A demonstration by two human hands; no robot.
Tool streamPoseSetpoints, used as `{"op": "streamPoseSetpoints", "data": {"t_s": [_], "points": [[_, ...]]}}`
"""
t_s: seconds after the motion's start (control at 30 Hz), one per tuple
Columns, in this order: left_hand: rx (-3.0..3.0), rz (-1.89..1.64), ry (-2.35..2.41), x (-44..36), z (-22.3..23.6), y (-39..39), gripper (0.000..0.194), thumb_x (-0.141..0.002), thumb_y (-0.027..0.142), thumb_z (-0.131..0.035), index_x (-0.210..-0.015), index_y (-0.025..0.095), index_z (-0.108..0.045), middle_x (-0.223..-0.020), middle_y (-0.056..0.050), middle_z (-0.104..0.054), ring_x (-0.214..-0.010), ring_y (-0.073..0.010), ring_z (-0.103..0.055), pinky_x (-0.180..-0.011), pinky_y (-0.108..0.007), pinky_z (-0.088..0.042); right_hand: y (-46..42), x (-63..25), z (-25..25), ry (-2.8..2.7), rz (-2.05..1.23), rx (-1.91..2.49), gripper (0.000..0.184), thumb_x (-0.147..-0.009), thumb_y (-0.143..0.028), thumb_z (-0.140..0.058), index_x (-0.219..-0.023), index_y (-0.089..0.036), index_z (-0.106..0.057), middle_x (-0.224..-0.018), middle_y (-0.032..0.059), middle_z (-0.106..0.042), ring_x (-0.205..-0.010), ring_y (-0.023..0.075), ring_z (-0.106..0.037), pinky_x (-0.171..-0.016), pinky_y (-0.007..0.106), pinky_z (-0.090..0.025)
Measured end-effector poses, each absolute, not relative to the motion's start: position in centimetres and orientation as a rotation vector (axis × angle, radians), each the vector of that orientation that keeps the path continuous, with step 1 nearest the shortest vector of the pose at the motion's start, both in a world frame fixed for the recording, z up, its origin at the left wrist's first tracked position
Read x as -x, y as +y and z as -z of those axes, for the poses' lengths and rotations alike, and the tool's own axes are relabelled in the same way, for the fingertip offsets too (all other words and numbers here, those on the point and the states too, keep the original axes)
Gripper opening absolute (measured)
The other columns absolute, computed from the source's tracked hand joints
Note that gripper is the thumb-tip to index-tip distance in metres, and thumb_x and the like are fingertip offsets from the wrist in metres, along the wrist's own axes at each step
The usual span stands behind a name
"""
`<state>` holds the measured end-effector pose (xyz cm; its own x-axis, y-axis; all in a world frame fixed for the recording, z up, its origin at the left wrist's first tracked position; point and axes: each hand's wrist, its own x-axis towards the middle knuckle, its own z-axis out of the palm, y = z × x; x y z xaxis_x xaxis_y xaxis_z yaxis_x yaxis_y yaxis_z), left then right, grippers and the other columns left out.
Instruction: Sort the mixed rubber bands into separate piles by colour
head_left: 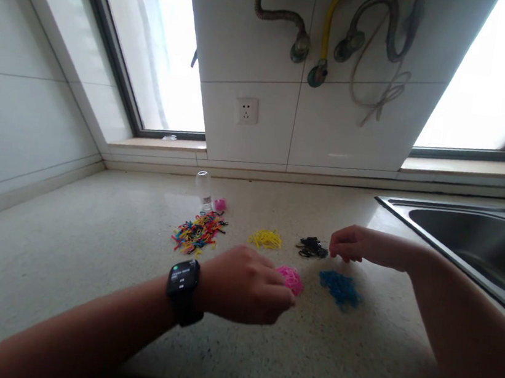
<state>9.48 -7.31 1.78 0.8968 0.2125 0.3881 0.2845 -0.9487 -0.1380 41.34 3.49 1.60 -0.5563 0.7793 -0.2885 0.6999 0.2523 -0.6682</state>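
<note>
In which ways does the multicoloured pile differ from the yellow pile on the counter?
The multicoloured pile shows red, yellow, blue and black pieces; the yellow pile is one colour. The multicoloured pile is larger, the yellow pile smaller. The multicoloured pile lies beside the clear bottle; the yellow pile lies apart from it. Both are loose heaps on the counter.

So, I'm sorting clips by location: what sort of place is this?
Probably a kitchen: a metal sink set into a speckled countertop, with a yellow hose against the tiled wall.
</note>
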Motion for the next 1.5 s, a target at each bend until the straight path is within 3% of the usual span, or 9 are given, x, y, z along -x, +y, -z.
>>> {"op": "streamPoseSetpoints", "data": {"t_s": [0.17,0.33,0.47,1.03,1.5], "points": [[2.83,0.577,-0.998,-3.2,-3.4,-1.4,0.021,-0.095,0.026,-0.051,-0.101,0.02,-0.07,-0.09,-0.003,-0.072,-0.076,-0.0134,-0.061,-0.071,-0.027,-0.044,3.6,-41.3,-1.4,-2.372,-1.186,1.434,0.042,-0.078,-0.06,-0.062,-0.081,-0.019,-0.071,-0.067,0.0037,-0.061,-0.059,0.0142,-0.049,-0.056,0.028,-0.039],[2.677,0.872,-1.441,4.8,-1.6,3.4,0.027,-0.096,0.031,-0.051,-0.1,0.015,-0.073,-0.091,-0.006,-0.069,-0.066,-0.011,-0.052,-0.063,-0.025,-0.04,3.8,-41.1,-1.0,-2.339,-1.194,1.451,0.039,-0.078,-0.058,-0.064,-0.08,-0.02,-0.071,-0.065,0.0024,-0.058,-0.059,0.0139,-0.048,-0.056,0.027,-0.038],[2.646,0.797,-1.592,9.2,0.4,4.9,0.031,-0.096,0.034,-0.05,-0.107,0.017,-0.074,-0.092,-0.006,-0.068,-0.067,-0.0111,-0.05,-0.066,-0.025,-0.04,4.0,-41.0,-0.9,-2.323,-1.163,1.45,0.041,-0.078,-0.06,-0.063,-0.08,-0.02,-0.072,-0.065,0.0021,-0.058,-0.058,0.0135,-0.048,-0.055,0.027,-0.036],[2.771,0.561,-1.703,11.2,2.0,5.7,0.036,-0.088,0.05,-0.058,-0.096,0.021,-0.077,-0.091,-0.004,-0.068,-0.07,-0.0132,-0.054,-0.07,-0.025,-0.043,4.4,-41.0,-0.3,-2.306,-1.162,1.429,0.04,-0.083,-0.059,-0.063,-0.085,-0.02,-0.071,-0.075,0.0034,-0.063,-0.063,0.0137,-0.05,-0.058,0.027,-0.038],[2.556,0.824,-1.805,12.4,2.9,5.8,0.035,-0.087,0.047,-0.058,-0.09,0.017,-0.074,-0.085,-0.006,-0.069,-0.065,-0.0136,-0.052,-0.064,-0.026,-0.043,4.7,-41.0,0.0,-2.272,-1.1,1.427,0.044,-0.08,-0.062,-0.063,-0.088,-0.019,-0.071,-0.076,0.0038,-0.064,-0.063,0.0142,-0.05,-0.059,0.027,-0.039]]}}
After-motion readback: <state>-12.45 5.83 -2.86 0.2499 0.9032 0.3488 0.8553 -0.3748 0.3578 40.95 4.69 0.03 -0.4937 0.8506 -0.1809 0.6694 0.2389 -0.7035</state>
